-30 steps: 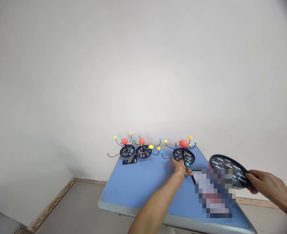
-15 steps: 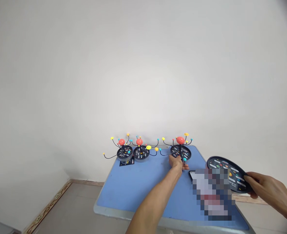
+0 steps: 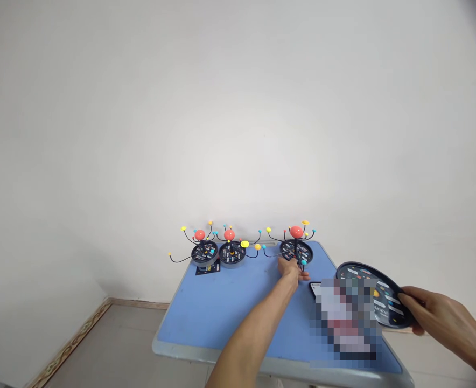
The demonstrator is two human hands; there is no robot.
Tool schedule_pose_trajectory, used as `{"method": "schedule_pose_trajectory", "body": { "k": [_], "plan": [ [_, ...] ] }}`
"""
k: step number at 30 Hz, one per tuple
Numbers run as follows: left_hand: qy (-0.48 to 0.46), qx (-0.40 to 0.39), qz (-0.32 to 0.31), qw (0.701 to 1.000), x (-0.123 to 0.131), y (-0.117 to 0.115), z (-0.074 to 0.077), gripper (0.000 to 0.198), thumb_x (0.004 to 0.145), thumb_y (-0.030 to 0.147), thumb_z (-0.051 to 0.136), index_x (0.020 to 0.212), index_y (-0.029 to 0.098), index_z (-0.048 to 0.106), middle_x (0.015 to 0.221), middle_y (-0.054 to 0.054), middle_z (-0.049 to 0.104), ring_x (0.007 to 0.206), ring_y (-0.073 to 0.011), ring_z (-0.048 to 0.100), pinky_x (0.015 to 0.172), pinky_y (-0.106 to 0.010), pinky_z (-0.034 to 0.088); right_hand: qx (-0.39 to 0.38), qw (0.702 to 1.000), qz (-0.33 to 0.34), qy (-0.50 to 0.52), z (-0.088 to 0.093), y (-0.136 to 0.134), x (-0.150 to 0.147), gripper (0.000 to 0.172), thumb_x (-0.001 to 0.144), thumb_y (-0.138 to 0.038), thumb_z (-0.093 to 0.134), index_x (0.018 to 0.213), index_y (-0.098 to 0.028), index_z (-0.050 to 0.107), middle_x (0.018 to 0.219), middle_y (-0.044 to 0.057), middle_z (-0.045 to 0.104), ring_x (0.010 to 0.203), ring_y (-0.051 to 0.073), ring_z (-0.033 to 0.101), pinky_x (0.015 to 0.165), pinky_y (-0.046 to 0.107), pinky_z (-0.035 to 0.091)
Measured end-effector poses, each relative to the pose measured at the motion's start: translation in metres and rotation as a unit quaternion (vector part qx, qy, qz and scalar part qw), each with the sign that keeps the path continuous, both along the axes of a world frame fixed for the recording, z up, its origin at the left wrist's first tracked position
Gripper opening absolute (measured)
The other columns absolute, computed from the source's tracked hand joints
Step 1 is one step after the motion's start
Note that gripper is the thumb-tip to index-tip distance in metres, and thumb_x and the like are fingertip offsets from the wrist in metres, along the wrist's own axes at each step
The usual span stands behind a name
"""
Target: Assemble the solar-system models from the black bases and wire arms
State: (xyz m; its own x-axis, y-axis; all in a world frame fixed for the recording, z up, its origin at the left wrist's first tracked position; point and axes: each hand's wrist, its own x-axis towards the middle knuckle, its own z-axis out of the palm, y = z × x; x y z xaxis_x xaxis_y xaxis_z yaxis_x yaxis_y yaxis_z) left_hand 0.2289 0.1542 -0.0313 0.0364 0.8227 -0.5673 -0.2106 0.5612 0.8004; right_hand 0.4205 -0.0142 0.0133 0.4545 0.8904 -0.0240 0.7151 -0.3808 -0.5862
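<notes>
In the head view my right hand (image 3: 427, 307) pinches the rim of a round black tray-like base (image 3: 391, 293) printed with planets and white labels. It is held tilted above the right edge of the table. My left hand (image 3: 292, 269) reaches to the right-hand solar system model (image 3: 296, 233) and grips the front of its round black base, fingers pointing right. That model has a red ball on a post and curved black arms tipped with small coloured balls. What the left fingertips touch beneath the base is partly hidden.
Two more solar system models, a left one (image 3: 200, 235) and a middle one (image 3: 229, 235), stand at the table's back left. A small black card (image 3: 208, 269) lies there. A phone-like device (image 3: 343, 323), pixelated, lies on the blue table (image 3: 214, 312). Behind rises a white wall (image 3: 238, 134).
The view has shifted slightly, moving everything a little to the left. The tray-like base in my right hand has tilted a bit. My left hand stays at the right-hand model.
</notes>
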Motion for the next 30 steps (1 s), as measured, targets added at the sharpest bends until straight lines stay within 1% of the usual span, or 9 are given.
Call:
{"method": "schedule_pose_trajectory", "body": {
  "k": [4,8,11,13,16,20,24,27,30],
  "plan": [
    [0.006,0.007,-0.03,1.0,-0.011,-0.009,0.003,0.036,0.094,0.034,0.06,0.125,0.017,0.057,0.125,-0.01,0.06,0.104,-0.0235,0.063,0.087,-0.045,0.055,0.0,1.0,0.017,-0.016,0.003,-0.007,-0.006,0.038,0.074,-0.049,0.027,0.067,-0.028,0.059,0.042,0.003,0.061,0.057,0.029,0.063,0.058,0.036,0.044],
    [0.014,0.027,-0.073,0.997,-0.035,-0.027,0.005,0.035,0.094,0.033,0.06,0.125,0.016,0.057,0.122,-0.01,0.061,0.101,-0.0227,0.064,0.084,-0.043,0.056,-0.007,0.999,0.047,-0.017,0.015,-0.014,-0.026,0.04,0.078,-0.047,0.027,0.073,-0.026,0.061,0.043,0.003,0.061,0.057,0.027,0.062,0.058,0.035,0.044],
    [0.016,0.057,-0.104,0.993,-0.066,-0.048,0.008,0.031,0.092,0.023,0.06,0.119,0.008,0.056,0.093,-0.01,0.069,0.068,-0.018,0.068,0.065,-0.035,0.058,0.005,0.998,0.068,-0.016,0.024,-0.017,-0.049,0.038,0.079,-0.045,0.029,0.071,-0.026,0.061,0.042,0.003,0.06,0.052,0.026,0.061,0.056,0.034,0.042],
    [0.011,0.086,-0.121,0.989,-0.094,-0.063,0.011,0.024,0.086,0.019,0.062,0.106,0.006,0.059,0.073,-0.006,0.069,0.046,-0.0141,0.06,0.052,-0.031,0.055,0.015,0.996,0.091,-0.01,0.027,-0.016,-0.068,0.035,0.079,-0.043,0.03,0.067,-0.026,0.058,0.04,0.002,0.058,0.048,0.025,0.061,0.055,0.033,0.042],
    [0.007,0.14,-0.117,0.983,-0.141,-0.084,0.016,0.018,0.082,0.028,0.064,0.086,0.01,0.061,0.07,-0.007,0.069,0.04,-0.012,0.055,0.043,-0.028,0.05,0.027,0.991,0.129,0.009,0.023,-0.01,-0.1,0.032,0.081,-0.04,0.031,0.063,-0.027,0.053,0.037,0.001,0.055,0.043,0.023,0.06,0.053,0.033,0.043],
    [0.027,0.215,-0.062,0.974,-0.203,-0.105,0.018,0.035,0.074,0.047,0.069,0.084,0.014,0.062,0.075,-0.005,0.068,0.046,-0.0107,0.055,0.042,-0.024,0.047,0.004,0.979,0.2,0.038,0.011,0.005,-0.153,0.03,0.086,-0.028,0.03,0.06,-0.027,0.044,0.038,-0.003,0.052,0.04,0.019,0.06,0.052,0.029,0.045],
    [0.098,0.299,-0.003,0.949,-0.255,-0.122,0.002,0.048,0.074,0.062,0.065,0.087,0.015,0.067,0.082,-0.006,0.069,0.059,-0.014,0.059,0.048,-0.024,0.047,-0.029,0.974,0.222,0.046,-0.006,0.025,-0.209,0.036,0.089,-0.014,0.034,0.055,-0.026,0.039,0.037,-0.006,0.048,0.041,0.016,0.06,0.053,0.026,0.046],
    [0.189,0.361,0.026,0.913,-0.282,-0.132,-0.02,0.051,0.079,0.06,0.063,0.105,0.017,0.068,0.096,-0.011,0.072,0.083,-0.0225,0.067,0.071,-0.033,0.054,-0.061,0.973,0.217,0.044,-0.022,0.042,-0.243,0.036,0.097,-0.018,0.043,0.062,-0.02,0.053,0.045,-0.008,0.053,0.045,0.012,0.059,0.059,0.026,0.05],
    [0.235,0.391,0.005,0.89,-0.296,-0.14,-0.038,0.064,0.077,0.052,0.069,0.13,0.018,0.056,0.126,-0.014,0.065,0.111,-0.0282,0.062,0.095,-0.042,0.048,-0.096,0.972,0.212,0.035,-0.036,0.055,-0.264,0.023,0.096,-0.035,0.057,0.089,-0.015,0.065,0.075,-0.003,0.067,0.06,0.011,0.063,0.064,0.03,0.055]
  ]
}}
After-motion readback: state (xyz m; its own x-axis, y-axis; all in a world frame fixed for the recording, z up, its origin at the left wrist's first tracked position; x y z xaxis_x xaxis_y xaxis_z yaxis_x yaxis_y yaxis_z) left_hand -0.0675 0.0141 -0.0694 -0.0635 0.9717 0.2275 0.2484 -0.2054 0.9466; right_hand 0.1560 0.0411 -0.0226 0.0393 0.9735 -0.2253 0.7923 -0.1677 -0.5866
